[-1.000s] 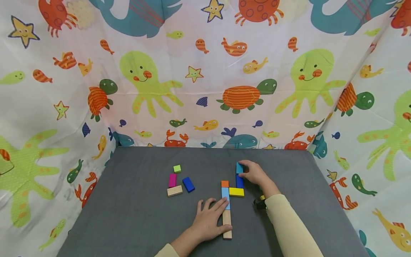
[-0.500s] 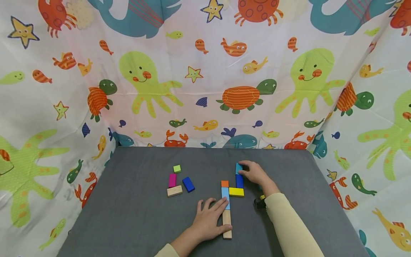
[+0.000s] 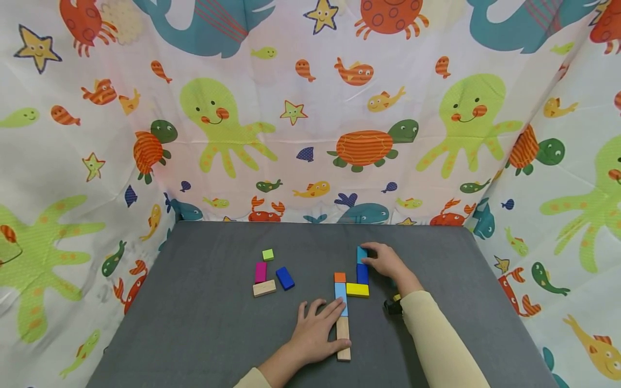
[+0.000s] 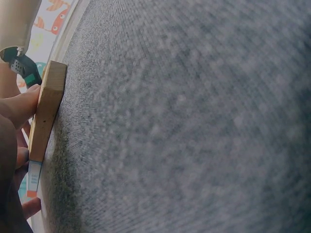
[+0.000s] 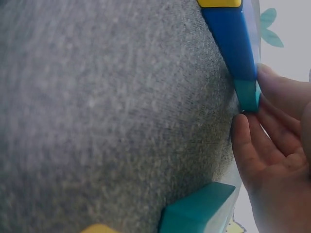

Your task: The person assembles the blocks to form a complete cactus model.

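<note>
From my remote feed, leftmost on the grey surface (image 3: 194,323), beyond and to the left of the left hand, I see a short wooden block (image 3: 264,288) with a pink block (image 3: 260,272) at its far side and a green cube (image 3: 268,255) past that. To their right a blue block (image 3: 285,278) lies slanted, apart from them and ahead of the left hand.

The left hand (image 3: 315,331) has its fingers spread and loosely stretched: its thumb touches the long wooden block (image 3: 343,339) and a finger rests on the light-blue piece (image 3: 340,291), with nothing clasped. That row runs away from me, ending in an orange piece (image 3: 339,277) beyond the left fingertips.

Between the hands, a yellow block (image 3: 357,290) reaches rightward from the row, and a dark-blue block (image 3: 362,274) extends away from its right end. Beyond that, at the right fingertips, is the turquoise block (image 3: 361,255); I read the right hand (image 3: 388,264) as pinching it between thumb and fingers. Nearer me, by the right wrist, the right wrist camera shows a teal block (image 5: 197,211) and a bit of a yellow piece (image 5: 99,228).
</note>
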The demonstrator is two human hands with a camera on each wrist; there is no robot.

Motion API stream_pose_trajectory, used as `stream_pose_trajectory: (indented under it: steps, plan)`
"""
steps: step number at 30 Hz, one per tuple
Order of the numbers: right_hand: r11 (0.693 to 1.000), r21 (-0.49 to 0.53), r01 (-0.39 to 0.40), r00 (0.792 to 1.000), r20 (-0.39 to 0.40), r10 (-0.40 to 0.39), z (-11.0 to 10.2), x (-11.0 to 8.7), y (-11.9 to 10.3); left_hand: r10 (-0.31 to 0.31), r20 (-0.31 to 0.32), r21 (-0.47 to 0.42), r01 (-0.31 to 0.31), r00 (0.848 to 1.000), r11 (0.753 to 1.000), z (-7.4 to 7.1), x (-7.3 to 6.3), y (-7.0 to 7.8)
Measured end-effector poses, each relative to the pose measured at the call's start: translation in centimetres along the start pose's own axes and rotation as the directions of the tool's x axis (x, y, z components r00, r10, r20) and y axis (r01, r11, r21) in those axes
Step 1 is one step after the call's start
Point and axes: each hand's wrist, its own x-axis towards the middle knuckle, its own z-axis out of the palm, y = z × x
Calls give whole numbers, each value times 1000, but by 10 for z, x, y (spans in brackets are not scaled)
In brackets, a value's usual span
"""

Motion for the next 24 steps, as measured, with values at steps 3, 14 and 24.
stream_pose_trajectory:
  steps: [3,14,24]
  plan:
    - [999,20,27,999,-30,-26,0,-3,0,-4,8,1,4,1000,1000,0,0,1]
    - [995,-8,99,988,-119,-99,-4,-19,-6,-11,7,25,11,1000,1000,-3,-1,3]
    - [983,10,184,969,-170,-180,-3,-50,-21,20,-36,1,-20,999,1000,6,2,-4]
